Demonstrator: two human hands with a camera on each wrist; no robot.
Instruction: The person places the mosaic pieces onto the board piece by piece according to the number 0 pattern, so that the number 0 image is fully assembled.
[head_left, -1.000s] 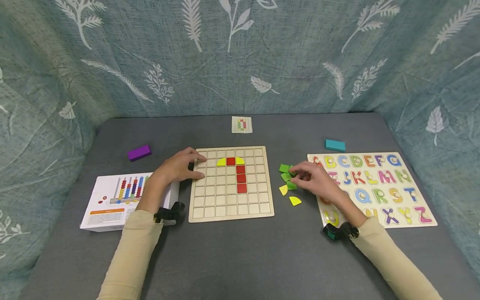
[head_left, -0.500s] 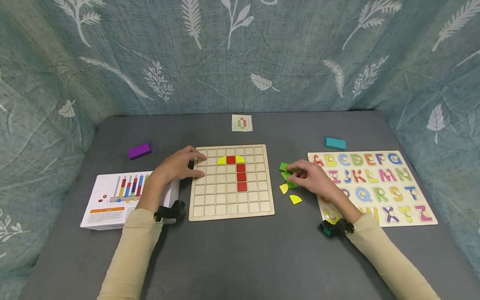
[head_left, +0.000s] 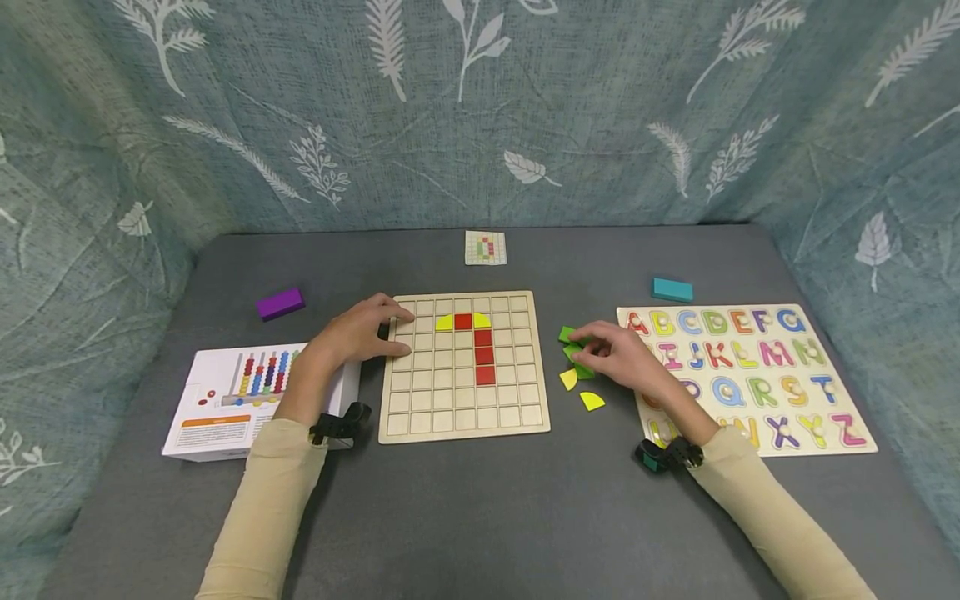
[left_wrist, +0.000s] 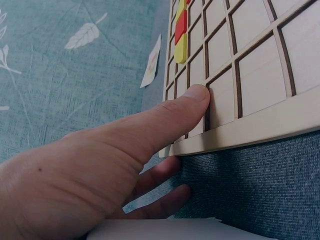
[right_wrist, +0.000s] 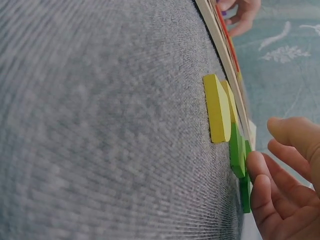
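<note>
Right hand fingers curled, seemingly pinching half-hidden green tiles; left hand flat on grid board.

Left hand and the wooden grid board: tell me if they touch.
Touching. The left wrist view shows the left hand with its thumb tip pressed flat on the wooden grid board near its edge.

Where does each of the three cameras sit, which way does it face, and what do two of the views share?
Head: looks forward and down on the table, both sleeved arms in view.
Left wrist: low beside the left hand, looks along the thumb resting on the grid board.
Right wrist: skims the cloth toward the green pieces at the right hand.
Shared: head and left wrist views both show the grid board's red and yellow tiles.
</note>
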